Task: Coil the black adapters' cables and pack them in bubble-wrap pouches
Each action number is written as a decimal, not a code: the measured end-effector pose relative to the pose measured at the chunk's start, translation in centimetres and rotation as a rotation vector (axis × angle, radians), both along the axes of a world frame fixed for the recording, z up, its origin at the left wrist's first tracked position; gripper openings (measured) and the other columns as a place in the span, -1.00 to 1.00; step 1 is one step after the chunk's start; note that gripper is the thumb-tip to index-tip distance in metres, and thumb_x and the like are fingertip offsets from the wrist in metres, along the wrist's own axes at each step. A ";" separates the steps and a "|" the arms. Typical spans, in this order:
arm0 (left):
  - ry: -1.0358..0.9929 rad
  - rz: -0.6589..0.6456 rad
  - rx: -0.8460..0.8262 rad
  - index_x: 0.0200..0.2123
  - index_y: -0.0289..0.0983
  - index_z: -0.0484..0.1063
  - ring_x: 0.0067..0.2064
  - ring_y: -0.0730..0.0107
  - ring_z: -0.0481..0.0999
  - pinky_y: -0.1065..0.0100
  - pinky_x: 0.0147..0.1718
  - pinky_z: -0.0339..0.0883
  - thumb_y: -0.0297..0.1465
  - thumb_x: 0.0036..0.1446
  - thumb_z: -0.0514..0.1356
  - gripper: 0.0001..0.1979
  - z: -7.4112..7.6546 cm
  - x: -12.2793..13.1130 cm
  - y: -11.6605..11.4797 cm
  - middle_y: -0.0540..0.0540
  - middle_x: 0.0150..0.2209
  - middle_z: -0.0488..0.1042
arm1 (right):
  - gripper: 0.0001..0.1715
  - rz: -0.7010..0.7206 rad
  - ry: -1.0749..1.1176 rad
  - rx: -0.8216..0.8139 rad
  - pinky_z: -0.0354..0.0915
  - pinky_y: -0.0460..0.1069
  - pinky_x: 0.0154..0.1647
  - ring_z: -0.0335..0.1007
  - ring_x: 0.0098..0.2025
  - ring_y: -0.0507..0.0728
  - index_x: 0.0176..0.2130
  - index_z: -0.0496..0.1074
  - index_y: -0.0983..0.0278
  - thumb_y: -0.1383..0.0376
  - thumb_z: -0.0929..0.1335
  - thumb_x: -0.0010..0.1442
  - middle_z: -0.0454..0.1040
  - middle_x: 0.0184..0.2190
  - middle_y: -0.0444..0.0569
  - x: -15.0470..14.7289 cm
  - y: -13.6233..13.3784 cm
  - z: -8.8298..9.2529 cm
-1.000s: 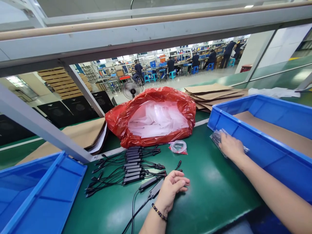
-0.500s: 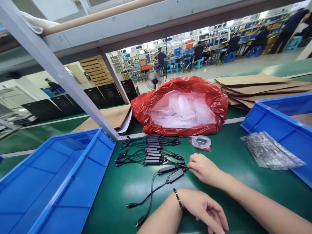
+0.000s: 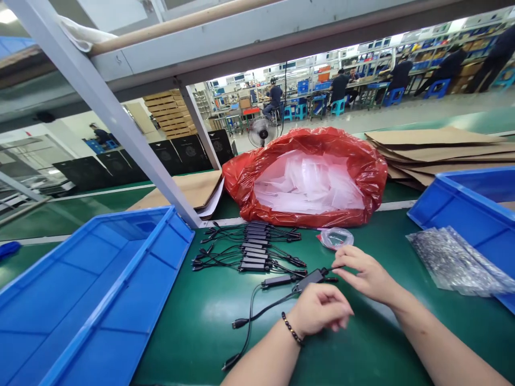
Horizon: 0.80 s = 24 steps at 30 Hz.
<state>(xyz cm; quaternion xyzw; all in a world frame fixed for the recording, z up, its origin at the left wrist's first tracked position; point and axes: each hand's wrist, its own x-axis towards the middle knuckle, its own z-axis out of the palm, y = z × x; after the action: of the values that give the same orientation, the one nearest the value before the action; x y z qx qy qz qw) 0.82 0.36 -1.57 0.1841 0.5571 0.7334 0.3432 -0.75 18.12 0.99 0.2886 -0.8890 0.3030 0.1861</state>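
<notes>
My right hand pinches the short cable of a black cable adapter, a flat box with a cord at each end. Just below that adapter hovers my left hand, wearing a dark bead bracelet, its fingers curled together with nothing visible in them. A second black adapter lies beside the held one. The plugs of their longer cords rest towards the front. Behind them, several more adapters lie stacked side by side in a row, cords out to both sides.
A red plastic bag of white sleeves stands behind the row. A coiled clear tube or tape lies in front of it. Blue bins flank the green table, and silvery bags lean by the right one. A metal post rises at left.
My right hand has moved right, drawing the adapter by its cable away from the second one. My left hand has come up from the front edge to beside that adapter. The view has shifted slightly.
</notes>
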 end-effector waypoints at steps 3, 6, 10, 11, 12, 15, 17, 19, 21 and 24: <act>0.083 0.520 0.172 -0.45 -0.29 0.40 -0.56 0.55 0.35 0.50 -0.57 0.22 -0.20 -0.05 0.22 -0.75 1.1 -1.3 -0.8 -0.01 -0.56 0.41 | -0.85 -0.012 0.031 -0.071 0.28 0.00 -0.32 0.32 -0.35 0.08 -0.40 0.43 0.22 0.30 0.28 0.15 0.38 -0.45 -0.05 -0.1 1.6 0.6; 0.078 0.475 0.034 -0.29 -0.29 0.41 -0.29 0.43 0.45 0.43 -0.31 0.31 -0.28 -0.11 0.28 -0.71 1.7 -2.3 -1.2 -0.10 -0.32 0.48 | -0.87 0.007 0.085 -0.140 0.30 0.04 -0.20 0.34 -0.28 0.10 -0.39 0.44 0.20 0.32 0.29 0.14 0.39 -0.43 -0.06 -0.2 1.9 0.4; -0.131 0.152 -0.118 -0.31 -0.34 0.36 -0.57 0.50 0.38 0.46 -0.62 0.26 -0.24 -0.22 0.32 -0.60 1.3 -2.4 -0.9 -0.01 -0.53 0.40 | -0.90 -0.331 0.283 -0.348 0.17 0.18 0.04 0.31 -0.11 0.18 -0.33 0.45 0.20 0.28 0.36 0.06 0.39 -0.28 -0.02 -0.3 0.9 -0.7; -0.139 0.179 -0.107 -0.32 -0.33 0.34 -0.58 0.51 0.37 0.49 -0.67 0.24 -0.24 -0.23 0.32 -0.59 1.1 -2.3 -0.8 0.01 -0.53 0.39 | -0.87 -0.441 0.274 -0.422 0.20 0.17 0.01 0.31 -0.12 0.18 -0.32 0.44 0.21 0.25 0.37 0.04 0.38 -0.27 -0.01 -0.3 0.6 -0.9; -0.132 0.225 -0.086 -0.33 -0.32 0.32 -0.58 0.51 0.37 0.51 -0.70 0.22 -0.24 -0.24 0.33 -0.60 0.9 -2.3 -0.6 0.01 -0.51 0.39 | -0.85 -0.504 0.210 -0.493 0.25 0.13 -0.06 0.32 -0.16 0.17 -0.34 0.44 0.22 0.22 0.37 0.04 0.39 -0.29 -0.01 -0.3 0.3 -1.1; -0.121 0.246 -0.009 -0.31 -0.33 0.31 -0.55 0.49 0.41 0.56 -0.74 0.17 -0.21 -0.16 0.30 -0.61 0.7 -2.2 -0.4 -0.07 -0.45 0.45 | -0.75 -0.358 -0.210 -0.648 0.30 0.02 -0.30 0.34 -0.35 0.11 -0.43 0.45 0.26 0.12 0.35 0.03 0.41 -0.43 -0.04 -0.3 -0.6 -1.3; -0.130 0.209 0.029 -0.27 -0.36 0.34 -0.55 0.50 0.41 0.57 -0.73 0.15 -0.17 -0.09 0.25 -0.59 0.7 -2.2 -0.3 -0.14 -0.43 0.49 | -0.69 -0.204 -0.484 -0.751 0.29 -0.01 -0.40 0.33 -0.43 0.09 -0.45 0.44 0.29 0.08 0.37 -0.02 0.42 -0.49 -0.05 -0.2 -1.3 -1.2; -0.144 0.201 0.051 -0.25 -0.39 0.36 -0.57 0.51 0.41 0.57 -0.72 0.14 -0.13 -0.04 0.20 -0.57 0.7 -2.2 -0.2 -0.18 -0.44 0.50 | -0.66 -0.149 -0.642 -0.863 0.26 -0.03 -0.45 0.30 -0.49 0.06 -0.45 0.43 0.32 0.08 0.41 -0.09 0.41 -0.53 -0.07 -0.1 -1.8 -1.1; -0.173 0.205 0.066 -0.24 -0.41 0.36 -0.57 0.49 0.41 0.55 -0.72 0.15 -0.13 -0.01 0.18 -0.56 0.8 -2.1 -0.1 -0.22 -0.45 0.51 | -0.64 -0.143 -0.697 -0.933 0.24 -0.04 -0.47 0.27 -0.51 0.04 -0.45 0.42 0.33 0.08 0.43 -0.12 0.40 -0.55 -0.09 0.0 -2.1 -1.0; -0.226 0.206 0.085 -0.25 -0.40 0.36 -0.57 0.46 0.42 0.54 -0.71 0.15 -0.14 -0.01 0.18 -0.58 0.8 -2.0 -0.2 -0.23 -0.45 0.52 | -0.61 -0.138 -0.701 -0.951 0.21 -0.05 -0.48 0.24 -0.51 0.03 -0.43 0.43 0.33 0.06 0.43 -0.12 0.39 -0.53 -0.08 0.0 -2.2 -1.0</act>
<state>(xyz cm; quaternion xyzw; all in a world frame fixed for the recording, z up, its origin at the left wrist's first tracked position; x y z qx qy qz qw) -1.21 0.17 -0.75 0.0565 0.4991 0.8039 0.3185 -0.74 15.97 0.02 -0.0021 -0.6809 0.7323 0.0097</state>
